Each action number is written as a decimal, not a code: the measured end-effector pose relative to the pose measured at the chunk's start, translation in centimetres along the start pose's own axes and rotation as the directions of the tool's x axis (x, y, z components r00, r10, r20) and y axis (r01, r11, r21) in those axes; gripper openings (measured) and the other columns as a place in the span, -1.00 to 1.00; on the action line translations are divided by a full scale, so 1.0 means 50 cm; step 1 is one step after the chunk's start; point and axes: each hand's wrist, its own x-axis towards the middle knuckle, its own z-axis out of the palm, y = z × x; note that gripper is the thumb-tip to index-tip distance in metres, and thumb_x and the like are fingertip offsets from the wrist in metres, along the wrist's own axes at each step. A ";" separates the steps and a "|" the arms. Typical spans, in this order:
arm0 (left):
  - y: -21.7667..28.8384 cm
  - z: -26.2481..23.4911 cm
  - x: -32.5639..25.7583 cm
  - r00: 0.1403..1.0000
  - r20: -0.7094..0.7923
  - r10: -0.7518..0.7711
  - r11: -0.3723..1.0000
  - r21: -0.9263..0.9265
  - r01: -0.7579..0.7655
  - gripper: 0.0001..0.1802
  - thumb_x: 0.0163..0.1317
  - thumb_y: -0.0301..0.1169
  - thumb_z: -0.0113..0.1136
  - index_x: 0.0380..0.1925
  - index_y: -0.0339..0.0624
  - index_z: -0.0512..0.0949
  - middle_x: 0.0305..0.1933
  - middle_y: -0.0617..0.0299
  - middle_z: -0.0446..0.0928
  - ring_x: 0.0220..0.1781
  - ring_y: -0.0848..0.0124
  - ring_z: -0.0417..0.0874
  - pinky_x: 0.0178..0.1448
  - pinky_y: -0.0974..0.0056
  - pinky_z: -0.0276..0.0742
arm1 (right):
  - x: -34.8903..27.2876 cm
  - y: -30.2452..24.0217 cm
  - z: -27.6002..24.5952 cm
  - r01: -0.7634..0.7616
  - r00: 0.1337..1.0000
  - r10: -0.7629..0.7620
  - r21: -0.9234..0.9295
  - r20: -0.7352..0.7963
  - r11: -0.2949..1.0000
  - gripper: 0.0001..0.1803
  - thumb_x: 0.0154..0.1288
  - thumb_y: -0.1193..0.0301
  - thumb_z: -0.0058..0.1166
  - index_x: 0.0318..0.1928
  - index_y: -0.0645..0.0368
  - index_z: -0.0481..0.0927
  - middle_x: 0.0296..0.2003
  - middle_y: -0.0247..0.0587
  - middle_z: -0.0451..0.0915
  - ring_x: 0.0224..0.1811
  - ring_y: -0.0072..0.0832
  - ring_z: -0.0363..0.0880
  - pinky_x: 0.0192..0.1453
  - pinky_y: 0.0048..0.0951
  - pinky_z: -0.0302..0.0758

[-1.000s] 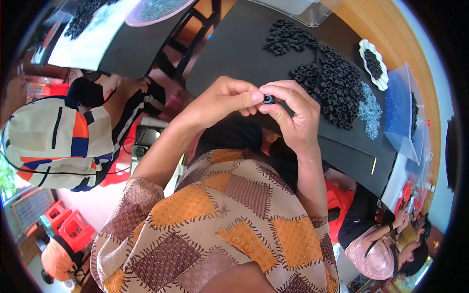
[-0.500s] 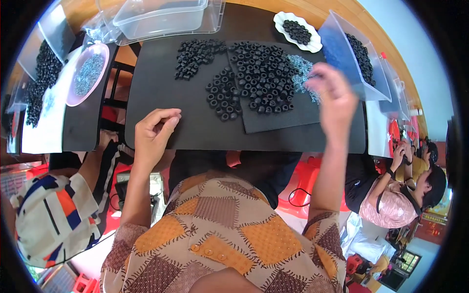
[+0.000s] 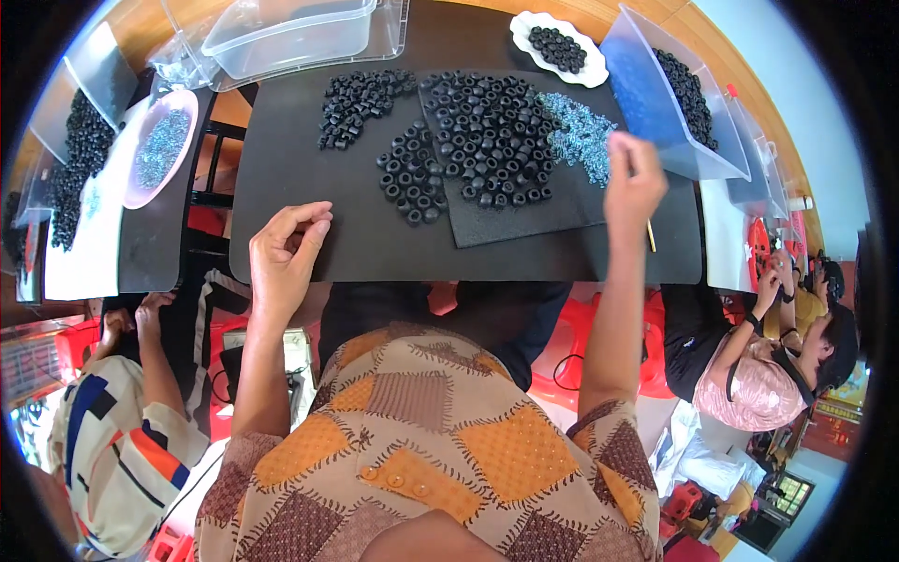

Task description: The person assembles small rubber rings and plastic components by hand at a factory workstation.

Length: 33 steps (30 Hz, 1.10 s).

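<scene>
My left hand (image 3: 286, 251) rests at the table's near left, thumb and fingers pinched together; what it holds, if anything, is too small to name. At the right, my right hand (image 3: 635, 183) is over the table with its fingertips drawn together, beside a heap of small clear-blue pieces (image 3: 582, 139). Whatever is in that pinch is hidden. A thin pale stick (image 3: 652, 236) shows beside the right wrist; I cannot tell whether the hand holds it. Black ring-shaped pieces (image 3: 492, 140) lie heaped on a dark mat (image 3: 510, 223), with a smaller group (image 3: 410, 176) to their left.
Farther back lie small black pieces (image 3: 351, 112). A white scalloped dish (image 3: 592, 70) with black pieces stands beside a blue-tinted bin (image 3: 646, 103). Clear plastic tubs (image 3: 290, 42) are at the back left. A pink plate (image 3: 134, 192) holds blue pieces. People sit on both sides.
My right hand has drawn slightly back from the blue heap, uncovering more of it. My left hand keeps its pinch. The view has shifted a little. The person at the left has moved their arms.
</scene>
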 end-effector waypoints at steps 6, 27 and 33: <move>0.003 0.008 0.001 0.999 0.040 0.020 0.999 0.050 -0.022 -0.80 0.27 -0.56 0.25 -0.11 -0.22 0.69 -0.26 0.22 0.68 -0.31 0.56 0.63 -0.24 0.47 0.51 | -0.082 -0.024 0.025 -0.124 0.961 0.115 0.019 0.253 0.992 -0.88 0.16 0.54 0.27 -0.25 0.21 0.69 -0.34 -0.16 0.61 -0.31 -0.23 0.61 -0.17 -0.33 0.52; -0.001 0.006 -0.011 0.996 0.079 0.049 0.989 0.136 -0.059 -0.79 0.28 -0.42 0.28 -0.10 -0.19 0.70 -0.25 0.25 0.71 -0.30 0.56 0.65 -0.15 0.41 0.55 | -0.087 0.004 0.047 0.047 0.930 -0.002 -0.113 0.368 0.993 -0.87 0.36 0.35 0.13 -0.18 0.10 0.62 -0.24 -0.26 0.59 -0.20 -0.22 0.60 -0.12 -0.27 0.50; -0.009 0.011 -0.009 0.994 0.039 0.106 0.989 0.097 -0.109 -0.81 0.22 -0.41 0.29 -0.18 -0.16 0.72 -0.31 0.20 0.69 -0.41 0.45 0.65 -0.24 0.37 0.56 | -0.086 0.001 0.046 0.042 0.934 0.020 -0.164 0.356 0.986 -0.89 0.34 0.37 0.14 -0.20 0.11 0.59 -0.26 -0.24 0.59 -0.28 -0.22 0.60 -0.16 -0.27 0.50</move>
